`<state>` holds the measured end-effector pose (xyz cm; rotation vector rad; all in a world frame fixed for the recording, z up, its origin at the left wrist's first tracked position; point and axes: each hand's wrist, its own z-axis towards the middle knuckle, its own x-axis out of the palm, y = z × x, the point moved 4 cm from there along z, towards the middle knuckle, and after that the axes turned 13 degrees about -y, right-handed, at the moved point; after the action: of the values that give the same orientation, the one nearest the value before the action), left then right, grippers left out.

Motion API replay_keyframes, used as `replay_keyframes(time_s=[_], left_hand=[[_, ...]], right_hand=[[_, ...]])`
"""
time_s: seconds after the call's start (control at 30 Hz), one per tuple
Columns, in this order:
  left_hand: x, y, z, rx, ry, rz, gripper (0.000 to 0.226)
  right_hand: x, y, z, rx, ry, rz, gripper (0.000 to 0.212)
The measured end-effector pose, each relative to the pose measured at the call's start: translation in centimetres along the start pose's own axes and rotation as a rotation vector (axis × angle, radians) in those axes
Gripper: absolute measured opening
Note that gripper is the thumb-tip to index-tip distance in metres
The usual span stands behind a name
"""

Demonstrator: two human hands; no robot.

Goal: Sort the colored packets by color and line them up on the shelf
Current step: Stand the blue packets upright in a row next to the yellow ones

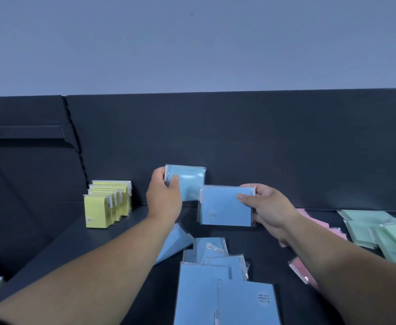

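My left hand [165, 195] grips a blue packet [190, 181] by its left edge and holds it upright against the dark back panel of the shelf [126, 221]. My right hand [266, 207] holds a second blue packet [225, 206] upright by its right side, just in front of and to the right of the first. Several more blue packets [206, 273] lie in a loose pile on the shelf below my hands. A row of yellow packets [106, 204] stands upright at the left.
Pink packets [319, 225] lie flat to the right, partly under my right forearm. A heap of green packets [384, 233] lies at the far right. The dark back panel [262, 148] closes off the shelf behind, with a slotted upright [75, 137] at left.
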<state>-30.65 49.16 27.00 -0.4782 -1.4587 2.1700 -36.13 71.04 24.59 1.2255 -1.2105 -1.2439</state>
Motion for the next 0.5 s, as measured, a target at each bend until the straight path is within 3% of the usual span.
replay_keyframes(time_s=[0.23,0.33,0.5], left_hand=[[2.0,2.8,-2.0,-0.372,0.394,-0.099,0.023],[2.0,2.9,-2.1,-0.219,0.518,0.041,0.029],[1.4,3.1,-0.7,0.003,0.440,0.310,0.034]], right_hand=[[2.0,-0.6,0.4,0.021,0.047,0.004,0.016],[2.7,-0.7,0.8,-0.055,0.010,-0.028,0.013],[3.1,-0.6,1.3,-0.198,-0.026,-0.230,0.024]])
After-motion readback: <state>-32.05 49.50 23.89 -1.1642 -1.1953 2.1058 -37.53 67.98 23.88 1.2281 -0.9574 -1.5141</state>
